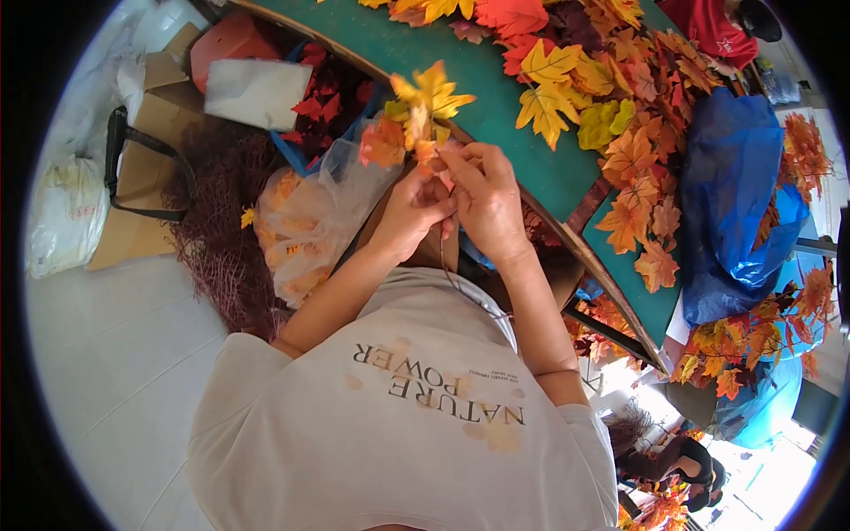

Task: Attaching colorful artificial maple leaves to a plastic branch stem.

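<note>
My left hand [410,212] and my right hand [489,196] meet in front of my body, near the table's edge. Between their closed fingers is an artificial maple leaf branch. Its yellow leaf [436,92] points up and away from me, and an orange leaf [382,143] spreads out to the left. A thin brown stem [453,281] hangs below the hands, toward my shirt. The fingers pinch close together around the base of the leaves, so the exact joint there is hidden.
The green table [407,40] carries a heap of red, orange and yellow artificial leaves [633,150]. At left are a clear bag of orange leaves [297,230], dark bare twigs [217,221] and a cardboard box [142,190]. A blue bag [726,203] stands right; other people are farther off.
</note>
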Demonstrator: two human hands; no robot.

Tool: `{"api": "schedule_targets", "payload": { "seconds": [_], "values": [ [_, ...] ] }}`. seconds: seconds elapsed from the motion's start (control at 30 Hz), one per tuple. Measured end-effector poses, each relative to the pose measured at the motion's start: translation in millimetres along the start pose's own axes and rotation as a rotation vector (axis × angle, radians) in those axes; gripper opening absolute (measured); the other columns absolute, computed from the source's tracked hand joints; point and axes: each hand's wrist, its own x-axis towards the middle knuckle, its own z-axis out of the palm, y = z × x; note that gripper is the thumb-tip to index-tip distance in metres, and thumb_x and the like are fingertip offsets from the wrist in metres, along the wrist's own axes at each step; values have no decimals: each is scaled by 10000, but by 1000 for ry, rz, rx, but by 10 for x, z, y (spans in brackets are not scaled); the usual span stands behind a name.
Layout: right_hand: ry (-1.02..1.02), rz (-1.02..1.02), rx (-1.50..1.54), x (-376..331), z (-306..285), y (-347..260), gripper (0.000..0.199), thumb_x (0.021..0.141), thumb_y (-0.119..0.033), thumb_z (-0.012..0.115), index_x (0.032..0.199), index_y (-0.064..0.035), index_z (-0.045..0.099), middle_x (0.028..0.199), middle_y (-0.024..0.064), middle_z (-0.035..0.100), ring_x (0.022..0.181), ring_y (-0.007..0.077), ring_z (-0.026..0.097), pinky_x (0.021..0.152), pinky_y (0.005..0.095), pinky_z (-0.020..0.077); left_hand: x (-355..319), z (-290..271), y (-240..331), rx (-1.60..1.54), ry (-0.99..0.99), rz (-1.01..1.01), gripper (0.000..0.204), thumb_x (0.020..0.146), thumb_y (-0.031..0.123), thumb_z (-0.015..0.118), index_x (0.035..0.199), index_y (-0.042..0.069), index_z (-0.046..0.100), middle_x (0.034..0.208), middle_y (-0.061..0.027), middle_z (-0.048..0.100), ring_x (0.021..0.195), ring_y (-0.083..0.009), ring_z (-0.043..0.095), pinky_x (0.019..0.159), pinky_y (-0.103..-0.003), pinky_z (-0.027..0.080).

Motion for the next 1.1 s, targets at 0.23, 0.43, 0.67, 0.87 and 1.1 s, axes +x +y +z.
{"api": "schedule_targets", "payload": {
  "seconds": [0.23,0.43,0.67,0.87,1.1],
  "values": [
    [56,-128,-153,533,-162,210,275,764,-38,630,1038,-44,623,1007,162,593,924,329,577,763,390,484,-93,-161,-205,-343,323,-113,214,870,57,576,1075,55,517,768,-28,587,628,-101,568,555,-221,482],
    [-61,44,-784,910,-175,882,168,777,-41,601,941,-40,566,890,144,495,873,310,528,724,368,466,-88,-272,-371,-576,216,-301,112,904,159,568,976,73,575,792,-11,602,697,-98,589,616,-226,505],
    [-13,-36,-630,747,-335,618,285,742,-11,590,1023,-46,566,930,147,546,838,309,589,687,359,516,-117,-295,-517,-665,12,-465,112,910,179,560,960,81,578,829,-12,606,737,-116,603,660,-247,523],
    [185,20,-301,677,-1177,567,166,805,-24,578,957,-24,645,889,167,637,828,316,624,719,360,510,-157,-103,-426,-682,-123,-480,199,901,141,565,1087,71,550,894,-16,569,786,-128,573,713,-259,501],
    [106,383,-510,813,-1995,1762,241,844,-146,561,1042,-31,635,900,196,639,840,345,610,732,404,482,-55,75,-329,-642,-270,-448,281,900,70,538,1180,72,521,964,-27,535,870,-129,542,785,-266,473]
  ]
}}
